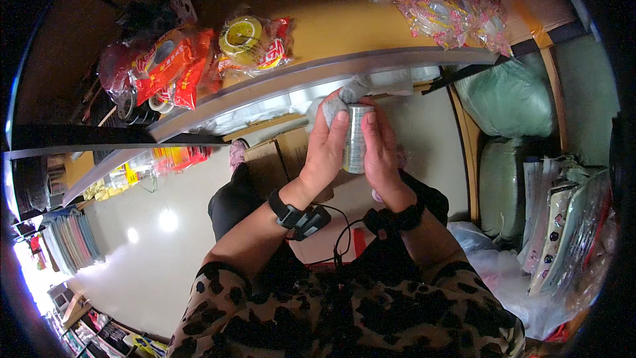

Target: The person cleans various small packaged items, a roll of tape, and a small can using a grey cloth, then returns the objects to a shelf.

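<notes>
A slim upright cylinder that looks like a can [356, 142], silver and pale yellow with print on it, stands between my palms in front of the shelf edge. My right hand [381, 152] closes round its right side. My left hand [324, 149] is closed on a grey cloth [334, 107], which bunches against the top left of the can. Part of the can's top is covered by the cloth and fingers. Dark straps with small devices sit on both wrists.
Above the hands runs a shelf [324, 33] with a yellow tape roll [240, 34], red packets [169, 59] and clear patterned bags [457, 16]. A cardboard box [265, 162] lies beneath. At right are a green bag [507, 99] and plastic-wrapped goods [560, 225]. Folded cloths [69, 242] stand at left.
</notes>
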`<state>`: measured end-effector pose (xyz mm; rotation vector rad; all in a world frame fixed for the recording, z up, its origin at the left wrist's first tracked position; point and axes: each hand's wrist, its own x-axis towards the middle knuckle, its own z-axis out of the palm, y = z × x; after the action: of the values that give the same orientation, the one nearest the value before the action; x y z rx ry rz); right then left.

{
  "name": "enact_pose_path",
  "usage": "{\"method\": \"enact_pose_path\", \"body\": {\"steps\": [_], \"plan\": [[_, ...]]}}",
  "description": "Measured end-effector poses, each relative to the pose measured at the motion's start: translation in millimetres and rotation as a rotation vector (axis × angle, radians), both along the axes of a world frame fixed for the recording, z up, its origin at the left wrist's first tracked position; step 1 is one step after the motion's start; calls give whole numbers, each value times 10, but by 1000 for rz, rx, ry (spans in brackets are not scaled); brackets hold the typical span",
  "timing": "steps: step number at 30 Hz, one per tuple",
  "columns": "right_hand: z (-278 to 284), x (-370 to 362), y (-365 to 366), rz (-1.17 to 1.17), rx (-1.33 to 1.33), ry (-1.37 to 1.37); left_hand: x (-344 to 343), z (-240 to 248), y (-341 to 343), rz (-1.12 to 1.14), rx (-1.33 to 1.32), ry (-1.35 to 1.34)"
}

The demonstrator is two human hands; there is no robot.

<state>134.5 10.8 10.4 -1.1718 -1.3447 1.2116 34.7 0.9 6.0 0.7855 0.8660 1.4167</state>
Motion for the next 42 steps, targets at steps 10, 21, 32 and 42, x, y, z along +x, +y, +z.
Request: {"method": "enact_pose_path", "body": {"steps": [10, 21, 32, 42], "plan": [[-117, 264, 229, 47, 158, -165, 89, -4, 97, -199, -270, -152], [-140, 133, 240, 207, -166, 190, -30, 3, 92, -93, -375, -199], [-443, 122, 122, 128, -291, 104, -116, -93, 122, 18, -135, 176], [-250, 132, 189, 14, -147, -219, -129, 77, 58, -105, -73, 497]]}}
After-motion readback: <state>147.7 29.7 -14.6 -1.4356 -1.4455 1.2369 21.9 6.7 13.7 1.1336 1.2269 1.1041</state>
